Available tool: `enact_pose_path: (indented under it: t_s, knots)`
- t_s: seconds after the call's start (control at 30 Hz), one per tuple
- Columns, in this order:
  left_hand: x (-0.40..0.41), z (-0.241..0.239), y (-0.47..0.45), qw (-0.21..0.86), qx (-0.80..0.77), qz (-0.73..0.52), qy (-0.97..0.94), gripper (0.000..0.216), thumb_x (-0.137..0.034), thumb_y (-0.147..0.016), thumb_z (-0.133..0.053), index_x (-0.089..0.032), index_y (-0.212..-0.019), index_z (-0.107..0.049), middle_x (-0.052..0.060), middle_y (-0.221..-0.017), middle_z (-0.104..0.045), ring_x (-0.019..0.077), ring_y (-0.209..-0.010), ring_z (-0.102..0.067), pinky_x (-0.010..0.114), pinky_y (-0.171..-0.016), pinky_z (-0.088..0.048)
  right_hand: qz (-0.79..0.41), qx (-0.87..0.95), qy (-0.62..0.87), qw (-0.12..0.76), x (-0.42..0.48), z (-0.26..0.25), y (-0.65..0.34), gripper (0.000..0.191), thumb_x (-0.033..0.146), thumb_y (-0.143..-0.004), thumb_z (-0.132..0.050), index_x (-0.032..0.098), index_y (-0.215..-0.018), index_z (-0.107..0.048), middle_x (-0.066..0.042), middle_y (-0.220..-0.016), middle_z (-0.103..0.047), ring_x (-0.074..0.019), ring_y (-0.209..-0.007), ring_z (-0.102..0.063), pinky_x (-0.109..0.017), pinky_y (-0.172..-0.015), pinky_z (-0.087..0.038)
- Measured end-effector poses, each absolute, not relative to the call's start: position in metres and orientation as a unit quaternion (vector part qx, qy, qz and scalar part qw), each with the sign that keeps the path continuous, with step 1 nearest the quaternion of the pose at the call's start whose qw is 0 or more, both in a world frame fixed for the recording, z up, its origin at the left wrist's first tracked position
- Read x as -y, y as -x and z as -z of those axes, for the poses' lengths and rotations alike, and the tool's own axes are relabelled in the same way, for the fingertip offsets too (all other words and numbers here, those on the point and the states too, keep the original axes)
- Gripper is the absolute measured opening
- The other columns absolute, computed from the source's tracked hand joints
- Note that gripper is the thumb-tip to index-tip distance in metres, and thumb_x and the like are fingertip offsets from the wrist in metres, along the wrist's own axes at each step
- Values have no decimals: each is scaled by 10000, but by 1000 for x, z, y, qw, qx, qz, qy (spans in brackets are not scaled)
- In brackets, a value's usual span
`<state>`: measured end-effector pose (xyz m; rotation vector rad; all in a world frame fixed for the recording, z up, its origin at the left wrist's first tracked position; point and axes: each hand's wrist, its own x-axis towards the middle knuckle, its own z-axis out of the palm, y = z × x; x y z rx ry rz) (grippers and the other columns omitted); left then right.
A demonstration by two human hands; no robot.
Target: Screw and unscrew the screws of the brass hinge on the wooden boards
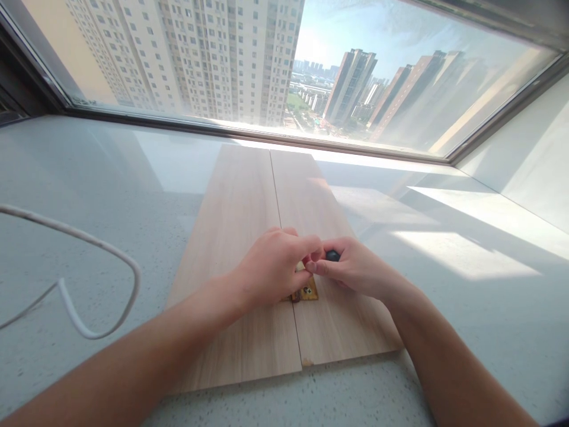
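Note:
Two pale wooden boards (240, 196) lie side by side with a narrow seam between them. A brass-coloured hinge (310, 290) spans the seam, partly covered by my hands; a cross-head screw (308, 291) shows in its right leaf. Over the hinge, my left hand (280, 261) is closed in a pinch, and whatever its fingertips hold is hidden. My right hand (351, 264) meets it from the right, fingers curled around a black-handled tool (332, 255). Only the rounded dark end of that tool shows. The fingertips of both hands touch or nearly touch.
The boards rest on a speckled white sill (178, 172) below a large window (249, 71). A white cable (133, 279) loops at the left. Sunlit patches (462, 252) fall on the right, near a white wall (533, 148). A small chip (307, 362) marks the right board's near edge.

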<state>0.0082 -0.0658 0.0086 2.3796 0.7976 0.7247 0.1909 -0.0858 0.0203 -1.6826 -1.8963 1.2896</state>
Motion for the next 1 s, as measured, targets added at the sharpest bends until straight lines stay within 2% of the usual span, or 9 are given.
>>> enact_pose_path:
  t_s: [0.2, 0.3, 0.37, 0.47, 0.53, 0.63, 0.77, 1.0]
  knots:
    - [65, -5, -9, 266, -293, -276, -876, 71, -148, -749, -572, -185, -808, -558, -11, -735, -639, 140, -725, -536, 309, -720, -395, -441, 672, 576, 147, 86, -21, -196, 322, 472, -717, -647, 182, -648, -524, 38, -600, -429, -85, -549, -356, -260, -500, -264]
    - [64, -4, -9, 270, -292, -269, -877, 128, -133, -739, -580, -195, -843, -540, -22, -764, -658, 145, -766, -541, 310, -734, -393, -456, 644, 591, 167, 86, -31, -205, 320, 495, -750, -614, 191, -665, -562, 33, -567, -424, -87, -521, -338, -266, -480, -240]
    - [64, -4, -8, 271, -293, -264, -878, 163, -122, -729, -587, -200, -859, -527, -28, -765, -663, 147, -782, -540, 307, -736, -390, -484, 596, 588, 256, 86, -46, -207, 338, 518, -790, -562, 205, -660, -563, 39, -510, -362, -87, -479, -311, -271, -454, -205]
    - [64, -2, -9, 276, -295, -270, -874, 189, -111, -720, -590, -201, -865, -509, -28, -753, -662, 147, -782, -542, 296, -719, -387, -512, 517, 494, 476, 84, -74, -196, 379, 495, -835, -498, 216, -579, -486, 42, -494, -283, -78, -432, -274, -276, -431, -178]
    - [64, -2, -9, 278, -295, -275, -872, 201, -102, -716, -587, -204, -866, -500, -30, -746, -659, 146, -777, -542, 287, -707, -383, -511, 479, 453, 552, 83, -88, -181, 427, 443, -875, -428, 209, -517, -407, 46, -448, -189, -71, -378, -204, -275, -407, -148]
    - [65, -1, -9, 279, -297, -281, -869, 180, -110, -717, -587, -204, -840, -493, -32, -748, -651, 141, -758, -536, 273, -683, -378, -547, 466, 392, 575, 83, -88, -159, 473, 478, -842, -440, 198, -471, -356, 48, -409, -136, -67, -342, -154, -263, -375, -119]
    - [64, -1, -10, 278, -309, -280, -865, 133, -118, -706, -588, -191, -764, -493, -28, -733, -619, 132, -724, -523, 256, -644, -372, -590, 436, 327, 596, 87, -63, -148, 432, 408, -787, -512, 189, -446, -362, 50, -393, -172, -67, -345, -183, -257, -364, -135]
    - [64, -1, -10, 308, -336, -279, -845, 124, -167, -693, -619, -177, -685, -497, -9, -715, -592, 131, -694, -518, 254, -631, -375, -594, 410, 291, 628, 88, -45, -148, 392, 342, -776, -498, 188, -435, -383, 52, -380, -216, -68, -345, -200, -251, -359, -149]
